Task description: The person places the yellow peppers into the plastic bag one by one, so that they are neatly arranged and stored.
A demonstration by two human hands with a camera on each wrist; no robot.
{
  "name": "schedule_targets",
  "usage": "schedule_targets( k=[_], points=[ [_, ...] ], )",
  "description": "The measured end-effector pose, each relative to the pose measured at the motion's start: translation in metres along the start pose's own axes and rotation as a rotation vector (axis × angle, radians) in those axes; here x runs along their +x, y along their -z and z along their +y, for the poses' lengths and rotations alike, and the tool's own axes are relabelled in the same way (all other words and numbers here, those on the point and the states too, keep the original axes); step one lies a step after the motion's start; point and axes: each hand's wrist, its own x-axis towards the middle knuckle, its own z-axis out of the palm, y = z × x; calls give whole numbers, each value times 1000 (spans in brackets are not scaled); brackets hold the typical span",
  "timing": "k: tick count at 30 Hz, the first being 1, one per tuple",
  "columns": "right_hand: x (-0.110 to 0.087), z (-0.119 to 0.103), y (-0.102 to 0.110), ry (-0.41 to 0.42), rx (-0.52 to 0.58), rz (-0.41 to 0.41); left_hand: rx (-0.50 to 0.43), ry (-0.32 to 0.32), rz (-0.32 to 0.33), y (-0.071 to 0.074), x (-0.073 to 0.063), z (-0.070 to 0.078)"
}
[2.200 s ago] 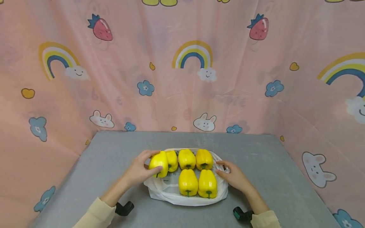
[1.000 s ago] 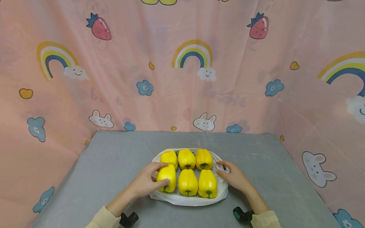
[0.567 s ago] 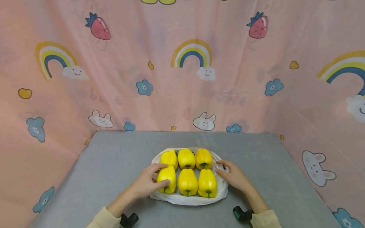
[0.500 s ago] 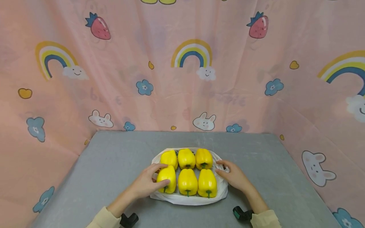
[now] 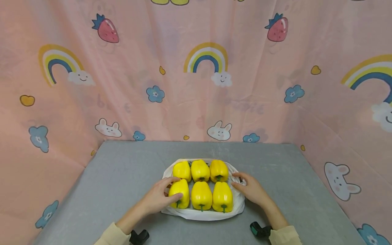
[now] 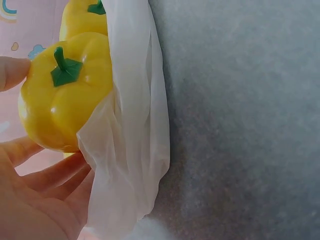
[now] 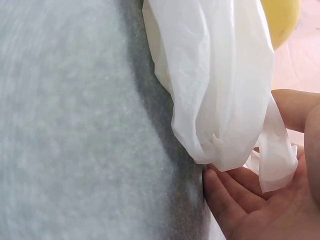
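Yellow bell peppers with green stems stand in two rows of three on an opened white plastic bag. My left hand holds the front-left bell pepper, thumb on its near side and fingers around the far side. In the left wrist view, that pepper's stem faces the camera and the bag's folded edge rises beside it. At the bag's right side, my right hand grips the rim. The right wrist view shows a loop of the plastic between thumb and fingers.
The bag lies on a grey table. A pink curtain printed with rainbows, strawberries and rabbits hangs behind and along both sides. Black wrist devices, one on the left and one on the right, sit near the sleeves.
My left hand has brought its bell pepper from beside the back-left one toward me, down into the front-left place, and barely moves since. The right hand has stayed at the bag's edge.
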Motion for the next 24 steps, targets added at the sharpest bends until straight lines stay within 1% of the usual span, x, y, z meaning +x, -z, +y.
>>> schedule_targets(
  k=[7, 12, 20, 24],
  points=[
    [1, 1, 0, -7, -3, -1, -4, 18, -12, -3, 3, -1],
    [0, 2, -1, -7, -1, -6, 5, 27, -22, -3, 3, -1],
    [0, 0, -1, 9, 9, -1, 15, 41, -57, -1, 2, 4],
    [-1, -1, 1, 21, 14, 2, 26, 47, -51, -1, 2, 6]
  ],
)
